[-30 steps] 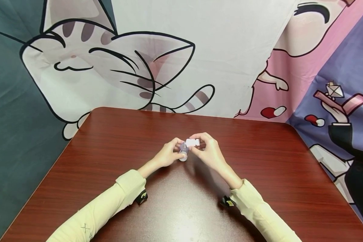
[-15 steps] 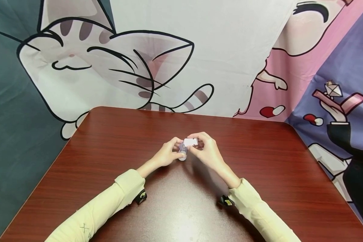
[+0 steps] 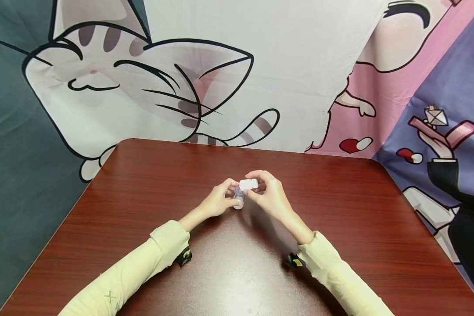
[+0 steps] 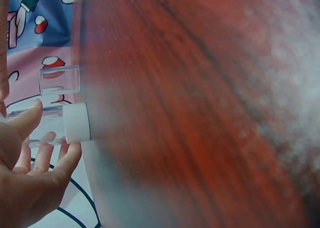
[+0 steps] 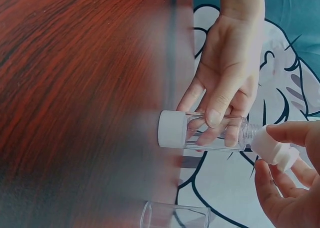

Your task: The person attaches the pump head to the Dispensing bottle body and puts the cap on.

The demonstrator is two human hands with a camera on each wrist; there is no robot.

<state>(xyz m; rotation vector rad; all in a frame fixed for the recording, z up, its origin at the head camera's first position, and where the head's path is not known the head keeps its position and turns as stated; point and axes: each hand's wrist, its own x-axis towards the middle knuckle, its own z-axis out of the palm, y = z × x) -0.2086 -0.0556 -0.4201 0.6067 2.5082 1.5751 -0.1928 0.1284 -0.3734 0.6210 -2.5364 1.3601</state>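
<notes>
My left hand [image 3: 218, 202] pinches a small clear bottle [image 5: 215, 133] with a white base [image 5: 171, 129], thumb on one side and fingers on the other. Its threaded neck [image 5: 248, 134] points up. At the neck, my right hand [image 3: 274, 197] holds a white pump top [image 5: 267, 145] between thumb and fingers. From the head view this white top [image 3: 248, 184] overlaps the bottle's upper end. A clear open cylinder, like a bottle's overcap [image 4: 60, 81], is beside the bottle in the left wrist view; my right hand blocks it in the head view.
The brown wood-grain table [image 3: 150, 184] spreads around both hands, with a bright glare near its front. Behind it hangs a cartoon cat cloth [image 3: 114, 101]. Black wrist cameras [image 3: 184, 256] sit at both sleeve cuffs.
The white top has shifted slightly left over the bottle's neck and turned a little in my right fingers. My left hand keeps holding the bottle almost still.
</notes>
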